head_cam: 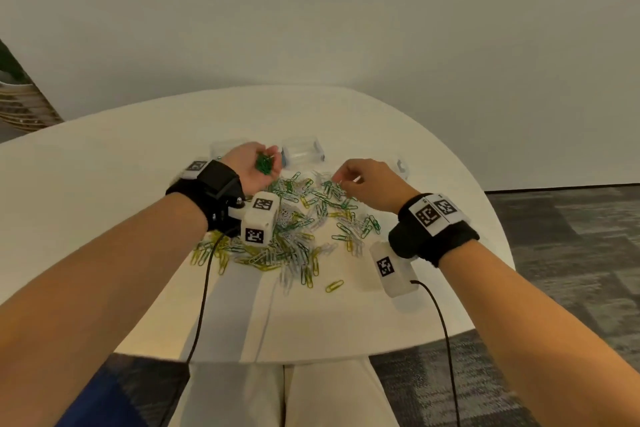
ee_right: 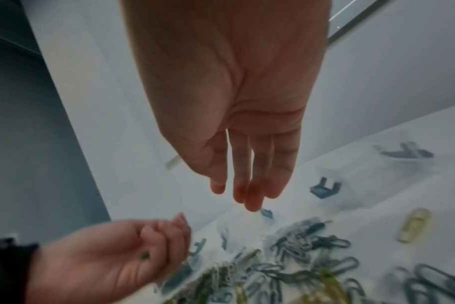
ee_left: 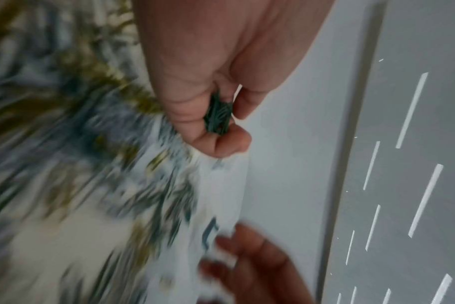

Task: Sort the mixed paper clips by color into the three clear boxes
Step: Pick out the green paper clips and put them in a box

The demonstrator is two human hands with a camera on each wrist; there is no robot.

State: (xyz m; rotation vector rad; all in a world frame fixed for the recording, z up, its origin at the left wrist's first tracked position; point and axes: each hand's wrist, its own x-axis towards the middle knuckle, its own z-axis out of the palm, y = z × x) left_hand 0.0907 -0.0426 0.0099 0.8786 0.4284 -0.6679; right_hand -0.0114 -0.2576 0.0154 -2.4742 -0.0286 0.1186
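A mixed pile of green, yellow and silver paper clips (head_cam: 298, 229) lies on the white table (head_cam: 104, 184). My left hand (head_cam: 266, 158) is turned palm up above the pile's far left edge, its fingers curled round a bunch of green paper clips (head_cam: 264, 163). The left wrist view shows that bunch (ee_left: 217, 117) cupped in the hand. My right hand (head_cam: 341, 178) hovers over the pile's far right part. Its fingers (ee_right: 247, 191) hang straight down and hold nothing. Three clear boxes stand behind the pile: left (head_cam: 227, 147), middle (head_cam: 303, 151), right (head_cam: 400, 166).
A single yellow clip (head_cam: 334, 285) lies apart near the table's front. Cables run from both wrist cameras off the near edge. A white wall stands behind the table, and grey carpet (head_cam: 571, 236) lies to the right.
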